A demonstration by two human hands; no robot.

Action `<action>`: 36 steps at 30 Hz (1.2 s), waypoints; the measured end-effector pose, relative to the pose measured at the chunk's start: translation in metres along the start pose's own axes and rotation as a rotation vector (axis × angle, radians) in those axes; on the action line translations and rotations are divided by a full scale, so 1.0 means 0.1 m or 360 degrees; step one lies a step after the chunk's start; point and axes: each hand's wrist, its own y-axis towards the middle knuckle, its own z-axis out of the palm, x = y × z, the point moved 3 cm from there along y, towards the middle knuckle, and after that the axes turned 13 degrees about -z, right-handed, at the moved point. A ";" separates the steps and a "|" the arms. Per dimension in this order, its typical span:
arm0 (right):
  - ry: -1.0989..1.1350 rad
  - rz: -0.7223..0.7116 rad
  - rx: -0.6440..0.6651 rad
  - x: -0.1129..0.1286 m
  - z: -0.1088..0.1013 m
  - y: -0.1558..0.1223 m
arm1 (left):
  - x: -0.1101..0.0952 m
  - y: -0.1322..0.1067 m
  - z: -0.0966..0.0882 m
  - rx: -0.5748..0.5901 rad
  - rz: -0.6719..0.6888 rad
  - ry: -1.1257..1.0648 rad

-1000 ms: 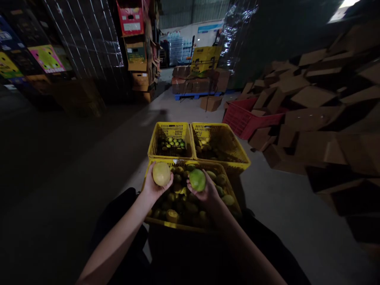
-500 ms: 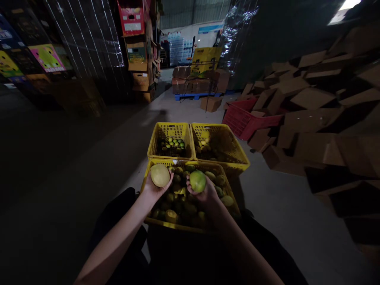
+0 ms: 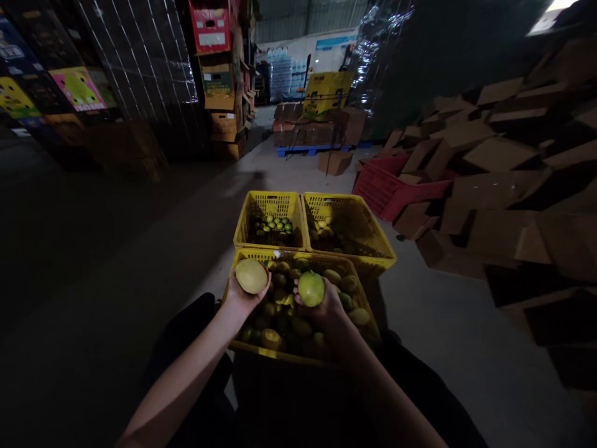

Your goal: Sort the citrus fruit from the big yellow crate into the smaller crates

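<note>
While both forearms reach in from the bottom edge, the left hand point(image 3: 240, 298) cups a yellow fruit point(image 3: 251, 275) with fingers curled under it, and the right hand point(image 3: 324, 308) grips a green fruit point(image 3: 311, 288) the same way, both held just above the near yellow crate point(image 3: 303, 358) full of mixed fruit. Two far yellow crates point(image 3: 347, 208) sit side by side behind it, each part-filled, fruit inside dim and hard to tell apart. Red crate point(image 3: 382, 190) lies tilted by a cardboard pile point(image 3: 504, 180); fingertips mostly hidden behind fruit, surroundings too dark.
</note>
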 end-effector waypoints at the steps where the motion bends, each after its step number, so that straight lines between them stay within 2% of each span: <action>1: -0.0001 0.0023 -0.0082 0.01 0.01 -0.02 | 0.00 0.00 0.01 0.0042 -0.0004 0.0025; 3: 0.0006 0.0044 -0.0232 0.03 0.04 -0.06 | 0.01 0.00 0.02 0.0112 0.0011 0.0086; 5: 0.0026 0.0034 -0.0278 0.06 0.09 -0.11 | 0.01 0.00 0.02 0.0111 0.0044 0.0114; 9: 0.0036 0.0027 -0.0210 0.09 0.17 -0.17 | 0.02 0.01 0.01 0.0006 0.0040 0.0037; 14: -0.0083 -0.0023 -0.0074 0.09 0.27 -0.25 | 0.08 -0.03 0.07 0.0148 -0.0124 0.0172; 17: -0.0277 -0.0360 -0.0032 0.10 0.32 -0.30 | 0.14 -0.09 0.12 0.0186 -0.0089 0.0322; 21: -0.0517 -0.1043 0.0029 0.07 0.38 -0.41 | 0.22 -0.11 0.16 0.0331 0.0241 0.0611; 24: -0.0710 -0.1365 0.0037 0.02 0.42 -0.51 | 0.28 -0.10 0.14 0.0401 0.0450 0.0792; 26: -0.0792 -0.1444 -0.0001 0.00 0.43 -0.56 | 0.30 -0.09 0.12 0.0402 0.0503 0.0812; 30: -0.0713 -0.1433 -0.0100 0.00 0.40 -0.57 | 0.35 -0.06 0.15 0.0399 0.0467 0.0802; 34: -0.0694 -0.1468 -0.0141 0.06 0.38 -0.53 | 0.46 0.05 0.18 0.0465 0.0247 0.0733; 36: -0.0784 -0.1500 -0.0134 0.11 0.38 -0.52 | 0.54 0.15 0.12 0.0421 0.0097 0.0641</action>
